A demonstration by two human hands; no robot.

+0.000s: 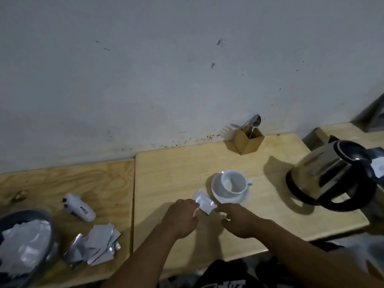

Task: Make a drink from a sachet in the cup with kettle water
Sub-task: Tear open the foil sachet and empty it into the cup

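Observation:
A silver sachet point(204, 201) is held between my two hands just in front of the saucer. My left hand point(180, 219) pinches its left end and my right hand point(239, 221) pinches its right end. Behind it a white cup point(233, 181) stands empty on a white saucer point(216, 189), handle to the right. The steel kettle point(330, 173) with a black handle stands at the right of the wooden table point(176, 173).
A wooden holder point(248, 141) with spoons and a fork stands by the wall. On the left table lie a pile of silver sachets point(97, 244), a small white bottle point(80, 207) on its side and a grey bowl point(8, 219) with torn foil.

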